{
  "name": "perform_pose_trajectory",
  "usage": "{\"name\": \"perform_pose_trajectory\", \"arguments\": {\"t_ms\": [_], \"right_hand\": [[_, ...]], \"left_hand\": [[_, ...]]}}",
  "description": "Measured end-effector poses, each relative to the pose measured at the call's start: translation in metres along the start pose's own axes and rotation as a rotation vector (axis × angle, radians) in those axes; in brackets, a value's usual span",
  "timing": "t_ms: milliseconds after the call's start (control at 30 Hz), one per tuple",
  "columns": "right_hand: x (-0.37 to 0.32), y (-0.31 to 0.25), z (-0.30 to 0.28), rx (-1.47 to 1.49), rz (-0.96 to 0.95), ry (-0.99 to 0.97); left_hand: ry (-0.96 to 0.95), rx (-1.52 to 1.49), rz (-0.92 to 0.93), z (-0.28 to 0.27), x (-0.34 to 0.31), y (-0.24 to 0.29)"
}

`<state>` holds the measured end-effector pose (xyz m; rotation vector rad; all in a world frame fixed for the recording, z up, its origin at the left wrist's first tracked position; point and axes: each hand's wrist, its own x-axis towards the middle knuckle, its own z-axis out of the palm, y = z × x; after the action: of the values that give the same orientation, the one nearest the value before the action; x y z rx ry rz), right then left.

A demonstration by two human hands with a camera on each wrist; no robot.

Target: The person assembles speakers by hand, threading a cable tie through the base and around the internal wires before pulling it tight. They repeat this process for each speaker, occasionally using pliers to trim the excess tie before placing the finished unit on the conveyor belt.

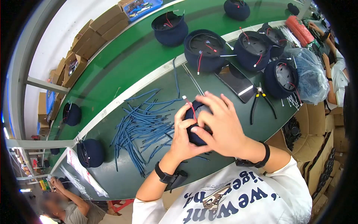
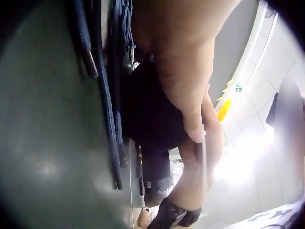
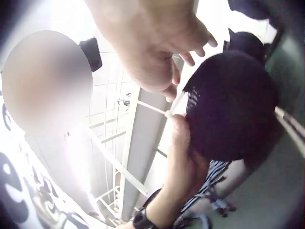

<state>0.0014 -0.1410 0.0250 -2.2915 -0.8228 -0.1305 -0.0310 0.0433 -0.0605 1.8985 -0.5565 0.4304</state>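
**Head view:** Both hands hold a navy round housing (image 1: 194, 137) just above the dark green worktop (image 1: 112, 175), near its front edge. The left hand (image 1: 182, 138) cups it from the side with its fingers wrapped round the body. The right hand (image 1: 220, 123) lies over the top with its fingers curled down onto it. A red wire (image 1: 191, 106) with a white tip sticks up from the housing between the hands. A pile of blue tubing pieces (image 1: 143, 127) lies just beside the left hand. Side cutters (image 1: 261, 102) and a phone (image 1: 235, 81) lie beyond the right hand.

**Left wrist view:** The left hand (image 2: 186, 71) presses against the housing (image 2: 152, 114). The right hand (image 2: 200, 157) meets it from the far side. Blue tubing (image 2: 112, 119) lies on the worktop (image 2: 43, 143) beside them.

**Right wrist view:** The right hand (image 3: 152, 43) curls above the housing (image 3: 233, 105) and the left hand (image 3: 183, 157) comes up from below. A thin white strand (image 3: 152, 109) runs between their fingertips at the housing's edge. I cannot tell which fingers pinch it.
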Motion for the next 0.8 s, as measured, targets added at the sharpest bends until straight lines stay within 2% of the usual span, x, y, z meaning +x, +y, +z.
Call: {"name": "perform_pose_trajectory", "arguments": {"t_ms": [100,133,167,233,300,333,467,500,567,667,800], "right_hand": [[-0.009,0.016,-0.014,0.234,-0.002,0.210],[-0.017,0.015,-0.028,0.285,-0.007,0.125],[-0.024,0.011,-0.045,0.197,-0.008,-0.033],[-0.034,0.003,-0.056,0.016,-0.016,-0.203],[-0.042,0.010,-0.044,0.008,-0.050,-0.145],[-0.045,0.013,-0.040,0.005,-0.069,-0.116],[-0.041,0.019,-0.044,0.085,-0.063,-0.134],[-0.040,0.022,-0.044,0.099,-0.064,-0.128],[-0.040,0.025,-0.044,0.122,-0.067,-0.117],[-0.041,0.027,-0.044,0.141,-0.055,-0.110],[-0.041,0.032,-0.047,0.229,-0.034,-0.156]], "left_hand": [[-0.041,0.073,-0.002,-0.007,0.006,0.005],[-0.036,0.067,-0.014,-0.006,0.008,0.006],[-0.035,0.063,-0.025,-0.006,0.011,0.008],[-0.006,0.099,-0.068,-0.003,0.018,0.015],[0.025,0.131,-0.110,0.000,0.020,0.019],[0.095,0.251,-0.073,-0.001,0.024,0.029],[0.065,0.321,0.322,-0.007,0.018,0.021],[-0.043,0.270,0.313,-0.007,0.022,0.023],[-0.048,0.172,0.241,-0.002,0.025,0.025],[-0.106,0.255,0.290,-0.006,0.033,0.033],[-0.085,0.289,0.331,0.001,0.027,0.020]]}}
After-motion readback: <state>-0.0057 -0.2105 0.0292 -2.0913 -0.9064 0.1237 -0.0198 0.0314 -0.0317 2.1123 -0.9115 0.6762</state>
